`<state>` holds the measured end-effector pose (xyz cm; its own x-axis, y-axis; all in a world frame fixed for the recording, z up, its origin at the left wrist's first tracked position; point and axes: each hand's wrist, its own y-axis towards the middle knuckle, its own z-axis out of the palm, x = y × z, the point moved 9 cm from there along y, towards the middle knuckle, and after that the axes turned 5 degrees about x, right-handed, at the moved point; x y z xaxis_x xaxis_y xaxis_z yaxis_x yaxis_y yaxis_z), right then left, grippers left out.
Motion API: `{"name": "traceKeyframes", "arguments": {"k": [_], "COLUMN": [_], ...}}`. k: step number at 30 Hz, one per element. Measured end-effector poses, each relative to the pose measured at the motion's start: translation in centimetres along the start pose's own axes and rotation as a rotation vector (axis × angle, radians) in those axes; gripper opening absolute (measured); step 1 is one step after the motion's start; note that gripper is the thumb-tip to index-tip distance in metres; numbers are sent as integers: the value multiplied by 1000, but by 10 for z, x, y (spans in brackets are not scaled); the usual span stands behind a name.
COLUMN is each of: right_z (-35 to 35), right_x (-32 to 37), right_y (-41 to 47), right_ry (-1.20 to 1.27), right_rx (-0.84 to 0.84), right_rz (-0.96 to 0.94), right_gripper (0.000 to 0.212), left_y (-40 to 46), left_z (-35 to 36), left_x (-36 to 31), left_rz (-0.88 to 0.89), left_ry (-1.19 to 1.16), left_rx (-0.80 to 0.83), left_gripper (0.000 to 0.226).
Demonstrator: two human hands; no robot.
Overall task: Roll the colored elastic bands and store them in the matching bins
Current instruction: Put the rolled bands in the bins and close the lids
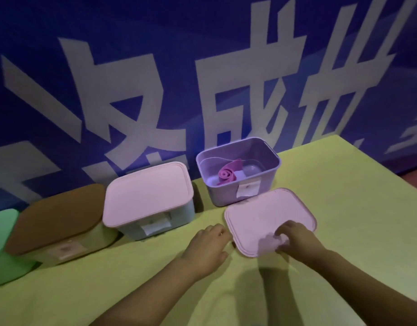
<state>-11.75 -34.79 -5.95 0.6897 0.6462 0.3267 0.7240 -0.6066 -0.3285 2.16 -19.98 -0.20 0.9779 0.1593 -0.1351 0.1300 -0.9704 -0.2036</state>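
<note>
So the pink lid (pixel 271 220) lies flat just in front of the open purple bin (pixel 238 170) holding the rolled pink band (pixel 227 176), right hand (pixel 294 238) fingers curled onto its near edge, left hand (pixel 207 245) loosely curled beside its left edge.

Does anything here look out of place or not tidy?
Only small things. The pink band in the open purple bin is partly unrolled, with one end trailing. That bin's pink lid lies off on the table, under the right hand. The other bins appear closed.
</note>
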Motion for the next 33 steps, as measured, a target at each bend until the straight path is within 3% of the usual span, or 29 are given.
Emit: {"name": "traceKeyframes", "arguments": {"k": [2, 6, 8, 12, 15, 19, 22, 24, 26, 28, 33], "right_z": [18, 21, 23, 37, 31, 9, -35, -70, -103, -129, -150], "right_x": [-33, -39, -34, -33, -34, -33, -34, -28, -25, -31, -68], "right_y": [-3, -6, -8, -9, -12, -21, -27, -29, -28, -22, -4], "right_ry": [-131, -128, -152, -180, -193, -171, -92, -55, 2, 121, 596], "right_rx": [75, -193, -247, -171, -186, -331, -470, -495, -485, -446, -296], "right_rz": [17, -222, -289, -328, -394, -476, -488, -500, -496, -455, -310], "right_gripper": [26, 4, 6, 20, 11, 22, 35, 32, 16, 5, 26], "left_y": [20, 49, 55, 58, 56, 53, 53, 50, 51, 53, 48], "left_z": [27, 62, 74, 91, 83, 59, 18, -17, -48, -73, -119], "left_x": [-25, -56, -71, -74, -73, -76, -74, -70, -59, -51, -4], "left_rz": [-45, -100, -92, -152, -166, -126, -106, -140, -195, -190, -237], "left_ry": [15, 69, 128, 182, 223, 245, 153, 26, -116, -248, -647], "left_rx": [75, 169, 220, 201, 194, 95, -65, -148, -198, -196, -255], "left_gripper": [39, 38, 40, 42, 41, 23, 20, 11, 2, 9, 22]}}
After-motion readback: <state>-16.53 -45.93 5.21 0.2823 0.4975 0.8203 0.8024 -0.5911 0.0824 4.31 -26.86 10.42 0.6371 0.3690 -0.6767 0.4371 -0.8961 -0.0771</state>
